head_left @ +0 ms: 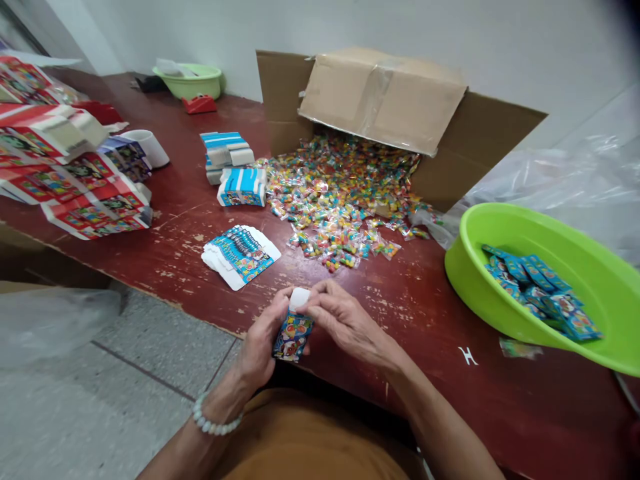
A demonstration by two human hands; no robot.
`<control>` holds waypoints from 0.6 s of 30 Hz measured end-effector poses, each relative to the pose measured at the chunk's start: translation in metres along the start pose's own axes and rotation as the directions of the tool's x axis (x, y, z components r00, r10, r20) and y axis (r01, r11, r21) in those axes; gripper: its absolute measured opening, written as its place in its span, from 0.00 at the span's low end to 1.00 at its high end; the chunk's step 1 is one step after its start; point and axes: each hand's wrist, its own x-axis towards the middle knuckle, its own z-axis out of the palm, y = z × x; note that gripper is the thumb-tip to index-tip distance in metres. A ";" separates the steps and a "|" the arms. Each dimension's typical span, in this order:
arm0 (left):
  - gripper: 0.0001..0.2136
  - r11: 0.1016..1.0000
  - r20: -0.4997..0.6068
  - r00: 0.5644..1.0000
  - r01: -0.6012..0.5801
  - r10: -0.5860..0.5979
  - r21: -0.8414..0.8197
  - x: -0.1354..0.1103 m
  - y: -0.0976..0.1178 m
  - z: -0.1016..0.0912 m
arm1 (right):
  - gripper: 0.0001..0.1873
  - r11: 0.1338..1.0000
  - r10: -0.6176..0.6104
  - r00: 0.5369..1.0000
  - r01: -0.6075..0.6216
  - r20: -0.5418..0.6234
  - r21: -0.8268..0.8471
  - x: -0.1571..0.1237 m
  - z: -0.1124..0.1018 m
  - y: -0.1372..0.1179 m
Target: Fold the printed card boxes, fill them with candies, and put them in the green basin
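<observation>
Both hands meet at the near edge of a dark red table [410, 300], around one small blue printed carton [293, 335]. My left hand [263, 343] grips the carton's body from the left. My right hand [345, 320] pinches the white flap at the carton's top with fingers closed. Just beyond them lies a fanned stack of flat blue cartons [241, 255]. A heap of small wrapped candies [340, 200] spills out of a tipped cardboard box [385, 100] further back.
A green basin [500, 233] at the right holds several filled blue cartons [543, 287]. Blue carton stacks [235, 170] stand mid-table; red printed boxes [65, 173] pile at the left. A second green basin [193, 81] and a red tape dispenser [199, 104] sit far back. Clear plastic sheeting [575, 180] lies at right.
</observation>
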 end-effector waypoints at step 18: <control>0.22 0.964 0.026 0.993 0.117 -0.114 -0.237 0.007 -0.001 0.004 | 0.07 0.972 0.174 0.974 -0.147 -0.144 0.182 -0.002 0.015 0.015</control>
